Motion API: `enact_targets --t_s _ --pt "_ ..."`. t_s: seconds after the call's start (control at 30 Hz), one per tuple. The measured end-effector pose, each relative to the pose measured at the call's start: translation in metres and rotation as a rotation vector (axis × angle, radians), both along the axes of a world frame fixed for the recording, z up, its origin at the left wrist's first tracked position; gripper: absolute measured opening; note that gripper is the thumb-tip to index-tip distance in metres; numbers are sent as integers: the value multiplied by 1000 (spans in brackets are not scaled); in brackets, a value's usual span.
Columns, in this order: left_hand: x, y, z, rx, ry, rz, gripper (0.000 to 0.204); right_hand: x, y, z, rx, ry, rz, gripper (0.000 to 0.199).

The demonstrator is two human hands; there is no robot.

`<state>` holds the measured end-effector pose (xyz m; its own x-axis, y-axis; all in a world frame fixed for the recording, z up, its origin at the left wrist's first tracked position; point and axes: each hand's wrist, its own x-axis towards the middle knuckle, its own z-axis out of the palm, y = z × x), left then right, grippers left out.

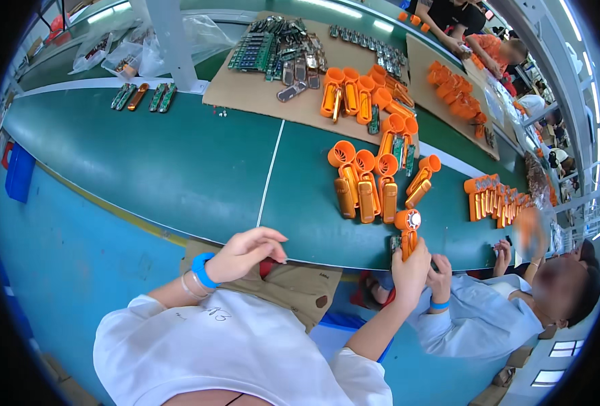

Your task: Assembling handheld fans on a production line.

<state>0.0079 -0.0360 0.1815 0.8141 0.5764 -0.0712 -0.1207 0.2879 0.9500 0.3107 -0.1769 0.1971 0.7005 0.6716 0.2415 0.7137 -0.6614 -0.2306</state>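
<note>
Near the front edge of the green table, my right hand (411, 264) is closed around an orange handheld fan (408, 236); its round head with a white centre points upward. A small green circuit board (395, 245) shows just left of that hand, and I cannot tell whether it is held. My left hand (249, 254) hovers at the table edge with nothing in it, fingers loosely stretched. Beyond the right hand lie several orange fans (366, 194), their glossy orange casings toward me. A single fan (422, 181) rests apart to their right.
A cardboard sheet (246, 98) bears circuit boards (252, 53) and more orange fan bodies (349, 88). Loose boards (163, 98) lie at the far left, below plastic bags. A metal post (168, 40) rises there. Close on my right sits a co-worker (476, 311), hands at the table.
</note>
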Motion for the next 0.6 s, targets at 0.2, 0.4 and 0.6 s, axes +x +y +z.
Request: enact_targets --t_s 0.2,0.4,0.6 --pt "39 -5 -10 134 11 -188 24 -25 -4 -1 182 135 30 28" --pt "53 -16 -17 197 39 -80 52 -117 1 14 492 583 111 32" --pt "32 0 -19 50 -102 60 49 -168 56 16 581 788 113 36"
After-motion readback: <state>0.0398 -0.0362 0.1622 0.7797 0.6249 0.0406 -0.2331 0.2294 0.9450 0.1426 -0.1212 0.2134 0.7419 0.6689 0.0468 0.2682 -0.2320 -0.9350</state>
